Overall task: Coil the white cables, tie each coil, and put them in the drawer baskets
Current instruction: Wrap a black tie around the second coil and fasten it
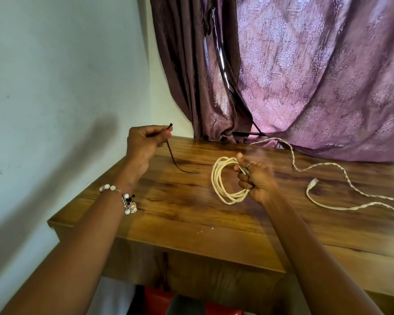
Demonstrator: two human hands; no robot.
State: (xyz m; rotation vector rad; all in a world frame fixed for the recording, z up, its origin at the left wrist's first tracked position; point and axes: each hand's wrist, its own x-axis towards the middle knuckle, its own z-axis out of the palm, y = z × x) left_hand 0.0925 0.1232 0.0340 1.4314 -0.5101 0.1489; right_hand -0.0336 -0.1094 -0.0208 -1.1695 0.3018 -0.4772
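white coiled cable [223, 180] upright, loop facing left | right hand [257, 180] grips it | left hand [143, 144] pinches thin dark tie [171, 155] above wooden bench [168, 212]

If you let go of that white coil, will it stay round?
Probably not. The white coil looks untied, held together only by the right hand, so its loops would likely spring apart. It looks floppy and light.
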